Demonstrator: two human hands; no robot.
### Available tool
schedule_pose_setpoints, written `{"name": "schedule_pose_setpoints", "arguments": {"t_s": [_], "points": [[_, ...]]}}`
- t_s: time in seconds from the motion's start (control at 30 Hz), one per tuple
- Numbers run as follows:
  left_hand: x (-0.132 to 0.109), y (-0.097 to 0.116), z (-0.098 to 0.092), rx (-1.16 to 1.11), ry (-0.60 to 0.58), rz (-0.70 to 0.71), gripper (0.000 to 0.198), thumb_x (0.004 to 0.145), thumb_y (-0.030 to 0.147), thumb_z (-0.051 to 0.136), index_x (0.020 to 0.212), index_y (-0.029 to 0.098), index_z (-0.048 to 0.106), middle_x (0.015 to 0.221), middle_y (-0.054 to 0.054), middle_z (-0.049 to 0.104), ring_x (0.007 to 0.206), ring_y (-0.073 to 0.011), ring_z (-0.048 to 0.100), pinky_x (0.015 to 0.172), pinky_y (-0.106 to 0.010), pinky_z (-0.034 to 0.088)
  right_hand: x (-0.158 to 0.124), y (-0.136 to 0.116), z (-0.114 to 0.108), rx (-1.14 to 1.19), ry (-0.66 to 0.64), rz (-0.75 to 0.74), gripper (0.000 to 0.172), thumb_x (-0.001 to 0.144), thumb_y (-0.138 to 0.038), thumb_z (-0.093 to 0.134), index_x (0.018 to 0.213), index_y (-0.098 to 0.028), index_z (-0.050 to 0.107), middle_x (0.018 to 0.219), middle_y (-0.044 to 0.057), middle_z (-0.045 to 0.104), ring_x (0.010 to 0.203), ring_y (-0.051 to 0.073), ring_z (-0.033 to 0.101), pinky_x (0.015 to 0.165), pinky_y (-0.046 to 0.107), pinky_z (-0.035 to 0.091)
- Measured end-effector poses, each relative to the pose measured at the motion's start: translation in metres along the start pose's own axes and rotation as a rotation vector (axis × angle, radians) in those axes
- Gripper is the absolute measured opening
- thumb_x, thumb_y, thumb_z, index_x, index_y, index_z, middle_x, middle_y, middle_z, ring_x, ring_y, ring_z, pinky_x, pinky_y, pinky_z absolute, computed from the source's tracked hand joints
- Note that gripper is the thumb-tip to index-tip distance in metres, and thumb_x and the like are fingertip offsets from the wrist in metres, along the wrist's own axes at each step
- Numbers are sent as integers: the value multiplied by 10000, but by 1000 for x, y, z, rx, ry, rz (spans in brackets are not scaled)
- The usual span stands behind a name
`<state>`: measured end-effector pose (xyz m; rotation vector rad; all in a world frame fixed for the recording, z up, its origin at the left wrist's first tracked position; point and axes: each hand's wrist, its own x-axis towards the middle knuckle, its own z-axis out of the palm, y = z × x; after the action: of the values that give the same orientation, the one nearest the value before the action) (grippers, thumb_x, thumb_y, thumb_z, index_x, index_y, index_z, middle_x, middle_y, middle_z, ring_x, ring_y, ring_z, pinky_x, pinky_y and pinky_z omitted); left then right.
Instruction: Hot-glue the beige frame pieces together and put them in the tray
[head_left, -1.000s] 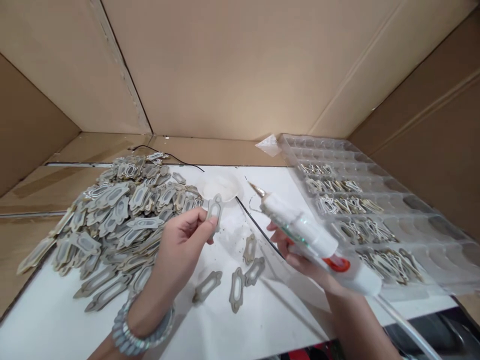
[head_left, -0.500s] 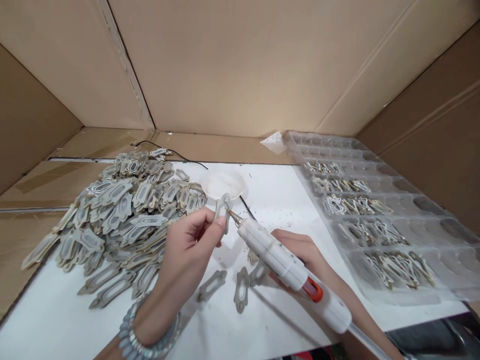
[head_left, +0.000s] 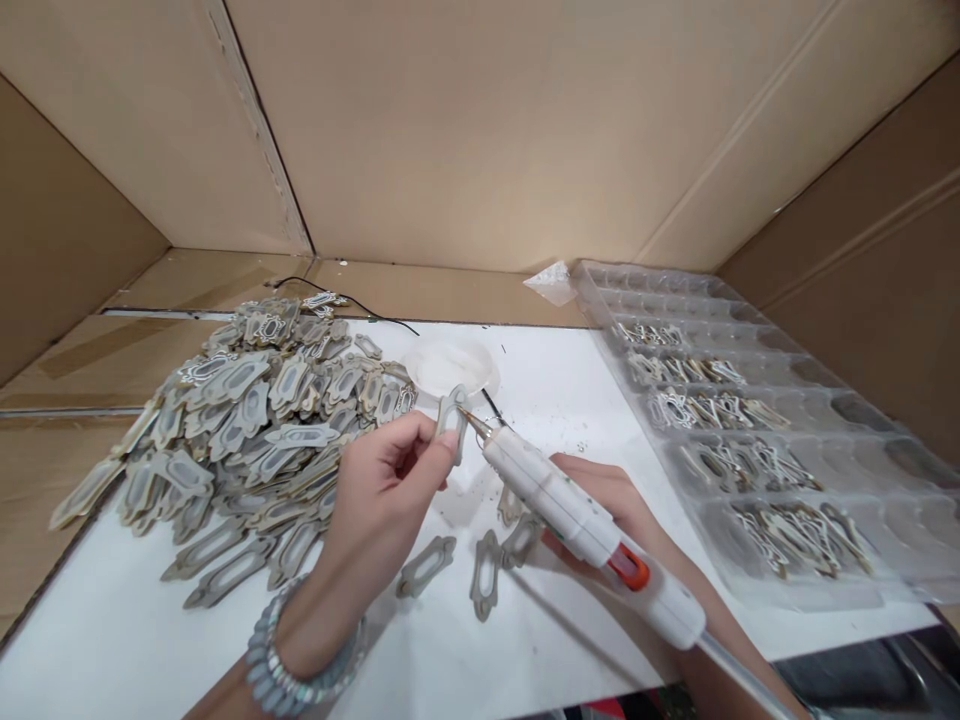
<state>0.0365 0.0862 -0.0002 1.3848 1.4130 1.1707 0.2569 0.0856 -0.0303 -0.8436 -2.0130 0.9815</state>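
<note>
i'm pinching a grey frame (head_left: 451, 400) in my left hand (head_left: 394, 485) above the bench (head_left: 435, 655), my right hand (head_left: 609, 490) gripping a glue gun (head_left: 559, 500). i'm judging this as gluing, nozzle (head_left: 475, 423) perhaps touching the frame; the next move is needing steadiness.

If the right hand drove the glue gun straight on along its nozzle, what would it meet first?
Likely the gray frame piece in the left hand; the nozzle appears to end right at it, though contact is hard to tell.

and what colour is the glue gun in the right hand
The glue gun is white, with an orange-red patch, seen in the head view.
</note>
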Motion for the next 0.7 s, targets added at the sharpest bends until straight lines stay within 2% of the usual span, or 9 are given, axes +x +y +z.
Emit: {"name": "schedule_pose_setpoints", "arguments": {"t_s": [0.13, 0.37, 0.7], "points": [[0, 1, 1, 13, 10, 14, 381, 832, 394, 559, 524, 198, 451, 504, 56, 319, 479, -83, 267, 448, -239, 201, 0, 1, 1, 0, -4, 5, 236, 839, -135, 582, 662, -222, 453, 670, -17, 523, 613, 139, 475, 541, 258, 342], [1, 0, 1, 48, 33, 33, 389, 816, 390, 569, 502, 197, 444, 497, 51, 319, 489, -88, 287, 463, -243, 219, -3, 4, 2, -31, -15, 19, 288, 798, -108, 603, 652, -225, 384, 634, -38, 429, 575, 133, 405, 529, 271, 288], [0, 2, 1, 69, 65, 29, 386, 804, 382, 566, 491, 203, 428, 483, 48, 314, 477, -92, 275, 458, -252, 208, -2, 0, 1, 4, -14, 73, 304, 809, -140, 587, 617, -228, 368, 605, -27, 412, 547, 140, 381, 510, 291, 274]]}}
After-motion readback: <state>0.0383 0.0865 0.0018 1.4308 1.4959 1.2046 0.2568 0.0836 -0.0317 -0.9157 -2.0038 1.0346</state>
